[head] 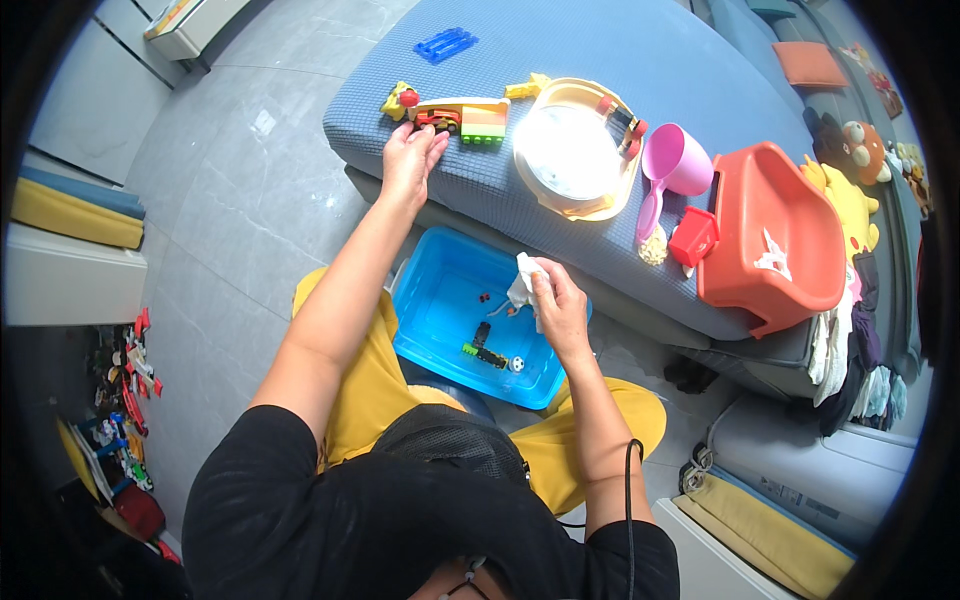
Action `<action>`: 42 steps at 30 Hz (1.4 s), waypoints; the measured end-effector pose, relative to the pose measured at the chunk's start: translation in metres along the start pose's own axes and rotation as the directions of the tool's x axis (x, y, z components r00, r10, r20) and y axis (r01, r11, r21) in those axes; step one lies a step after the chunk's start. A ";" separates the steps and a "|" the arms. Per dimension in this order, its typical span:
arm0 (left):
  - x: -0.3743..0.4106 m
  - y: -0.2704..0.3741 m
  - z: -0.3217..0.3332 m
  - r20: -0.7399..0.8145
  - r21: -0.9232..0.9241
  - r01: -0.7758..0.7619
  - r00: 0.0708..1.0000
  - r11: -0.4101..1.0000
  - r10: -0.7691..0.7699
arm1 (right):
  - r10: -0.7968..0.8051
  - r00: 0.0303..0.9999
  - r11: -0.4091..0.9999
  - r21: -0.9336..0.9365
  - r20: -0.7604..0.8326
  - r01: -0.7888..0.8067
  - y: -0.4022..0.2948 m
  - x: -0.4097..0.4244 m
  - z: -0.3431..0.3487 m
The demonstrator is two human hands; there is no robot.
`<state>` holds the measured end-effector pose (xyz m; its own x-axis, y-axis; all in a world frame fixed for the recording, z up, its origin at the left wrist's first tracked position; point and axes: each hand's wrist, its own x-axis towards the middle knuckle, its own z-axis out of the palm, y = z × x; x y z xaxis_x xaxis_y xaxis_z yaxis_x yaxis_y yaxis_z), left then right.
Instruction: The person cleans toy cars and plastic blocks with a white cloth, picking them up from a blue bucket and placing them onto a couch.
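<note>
My left hand (406, 166) reaches over the near edge of the blue padded surface. Its fingertips meet the near side of a red and black toy car (437, 120); whether they grip it is hard to tell. Beside the car lie a long cream toy piece (469, 103) and a stack of building blocks (483, 126) with a green base. In my right hand (561, 311) is a crumpled white cloth or tissue (524, 283), held above the right side of a blue plastic bin (427, 300). At the bin's bottom are dark toy pieces (491, 357) and a small football-patterned ball (516, 364).
On the blue surface (645, 52) are a round cream-rimmed container (574, 154), a pink scoop (677, 160), a red cup (694, 236), blue plastic pieces (445, 46) and a red child's chair (780, 225). Several toys (127, 390) crowd the lower left. A dark cord (628, 487) crosses my right sleeve.
</note>
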<state>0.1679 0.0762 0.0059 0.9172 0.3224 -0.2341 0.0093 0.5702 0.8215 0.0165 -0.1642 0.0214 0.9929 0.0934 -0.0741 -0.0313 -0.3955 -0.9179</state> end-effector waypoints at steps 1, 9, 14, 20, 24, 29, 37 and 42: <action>0.000 0.000 0.002 0.009 0.021 -0.027 1.000 0.999 0.027 | -0.001 1.000 1.000 0.000 -0.001 0.001 0.000 0.000 -0.001; 0.011 0.000 -0.003 0.185 0.006 0.048 0.982 0.999 -0.048 | -0.068 0.998 0.997 -0.046 -0.006 0.068 0.004 -0.003 -0.002; 0.001 -0.002 0.005 0.119 0.050 -0.048 0.992 0.998 0.042 | -0.048 0.999 0.996 -0.068 0.019 0.049 0.000 -0.005 -0.003; -0.007 0.000 -0.008 0.069 0.143 0.033 0.997 0.989 -0.043 | -0.099 0.995 0.985 -0.138 0.024 0.102 0.012 -0.009 -0.007; -0.023 -0.008 -0.019 0.112 0.281 0.092 0.985 0.955 -0.128 | 0.015 0.999 0.971 -0.240 0.034 -0.007 0.026 -0.016 -0.015; -0.046 -0.043 -0.047 0.316 0.590 0.101 0.884 0.801 -0.344 | 0.091 0.992 0.800 -0.599 0.085 -0.022 0.055 -0.032 -0.032; -0.096 -0.120 -0.105 0.480 0.856 -0.481 0.601 0.191 -0.638 | 0.194 0.966 0.626 -0.779 0.172 0.013 0.084 -0.045 -0.046; -0.107 -0.186 -0.140 0.322 0.829 -0.555 0.577 -0.071 -0.750 | 0.220 0.952 0.666 -0.746 0.215 0.014 0.090 -0.045 -0.047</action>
<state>0.0123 0.0415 -0.1945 0.6508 -0.4849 -0.5843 -0.1791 -0.8458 0.5025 -0.0261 -0.2467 -0.0400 0.9132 0.1980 -0.3561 0.0792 -0.9436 -0.3216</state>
